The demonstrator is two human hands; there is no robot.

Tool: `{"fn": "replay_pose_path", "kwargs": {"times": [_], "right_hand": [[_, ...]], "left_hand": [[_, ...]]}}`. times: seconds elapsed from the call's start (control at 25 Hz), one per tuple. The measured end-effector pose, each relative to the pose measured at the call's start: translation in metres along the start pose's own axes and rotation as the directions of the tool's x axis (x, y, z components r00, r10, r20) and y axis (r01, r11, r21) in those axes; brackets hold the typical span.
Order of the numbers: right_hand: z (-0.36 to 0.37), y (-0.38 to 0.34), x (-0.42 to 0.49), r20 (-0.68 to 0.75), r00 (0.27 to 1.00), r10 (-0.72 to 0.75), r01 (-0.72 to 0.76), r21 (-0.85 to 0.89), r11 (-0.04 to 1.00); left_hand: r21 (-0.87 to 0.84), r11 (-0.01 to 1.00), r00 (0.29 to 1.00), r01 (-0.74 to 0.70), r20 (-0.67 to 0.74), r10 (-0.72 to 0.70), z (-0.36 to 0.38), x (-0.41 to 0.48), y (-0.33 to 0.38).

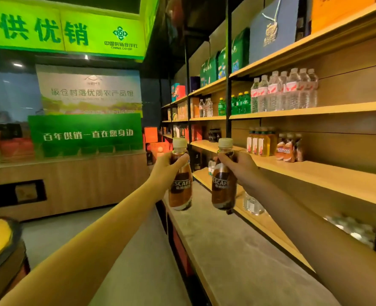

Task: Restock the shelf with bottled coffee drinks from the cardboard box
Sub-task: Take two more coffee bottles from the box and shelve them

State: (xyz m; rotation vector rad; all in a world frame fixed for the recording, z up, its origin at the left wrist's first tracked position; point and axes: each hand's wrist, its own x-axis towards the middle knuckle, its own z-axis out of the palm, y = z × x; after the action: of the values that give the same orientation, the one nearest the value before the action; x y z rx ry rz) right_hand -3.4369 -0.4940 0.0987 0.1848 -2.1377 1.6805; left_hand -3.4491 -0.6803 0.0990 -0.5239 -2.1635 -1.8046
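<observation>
Shelf (pixel 315 177) behind left bottle (pixel 180 188), right bottle (pixel 223 188)

There are two hands (pixel 167 167) and two held coffee bottles (pixel 180 187).

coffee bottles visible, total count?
5. One coffee bottle in the left hand, one in the right hand, three together on the shelf beside the yellow drinks. More may hide behind.
</observation>
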Motion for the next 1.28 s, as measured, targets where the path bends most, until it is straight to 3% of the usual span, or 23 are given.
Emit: {"fn": "replay_pose_path", "kwargs": {"times": [0.36, 0.72, 0.96, 1.28], "right_hand": [[-0.039, 0.126, 0.212, -0.173, 0.982, 0.078, -0.104, -0.146, 0.984], [-0.121, 0.214, 0.385, -0.401, 0.908, 0.117, -0.202, -0.177, 0.963], [-0.173, 0.274, 0.441, -0.548, 0.830, 0.107, -0.306, -0.287, 0.908], [-0.199, 0.300, 0.511, -0.736, 0.674, 0.064, -0.323, -0.216, 0.921]], "left_hand": [[-0.092, 0.996, 0.982, 0.014, 0.187, 0.004, 0.109, 0.252, -0.136], [-0.187, 0.980, 0.914, 0.066, 0.404, 0.016, 0.249, 0.445, -0.198], [-0.244, 0.970, 0.782, 0.010, 0.607, 0.145, 0.345, 0.529, -0.234], [-0.326, 0.943, 0.597, 0.059, 0.769, 0.229, 0.438, 0.627, -0.253]]}}
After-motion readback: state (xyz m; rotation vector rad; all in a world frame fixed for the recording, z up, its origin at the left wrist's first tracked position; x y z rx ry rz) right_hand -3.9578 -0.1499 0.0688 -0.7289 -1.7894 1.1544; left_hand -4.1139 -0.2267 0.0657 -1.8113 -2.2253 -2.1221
